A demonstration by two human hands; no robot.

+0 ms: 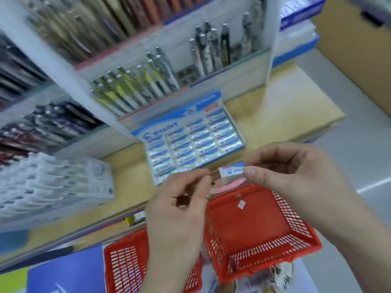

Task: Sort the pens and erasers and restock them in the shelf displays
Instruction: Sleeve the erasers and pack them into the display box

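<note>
Stationery shelves rise over a wooden ledge carrying the eraser display box. Right hand pinches one eraser above the red basket; left hand curls loosely, apparently empty. Best slide it label-up into a matching row.

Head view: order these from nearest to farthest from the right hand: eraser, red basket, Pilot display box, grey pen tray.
1. Eraser: pinched in the right hand.
2. Red basket: just below the hand.
3. Pilot display box: on the shelf, ahead and left.
4. Grey pen tray: far left on the shelf.
</note>
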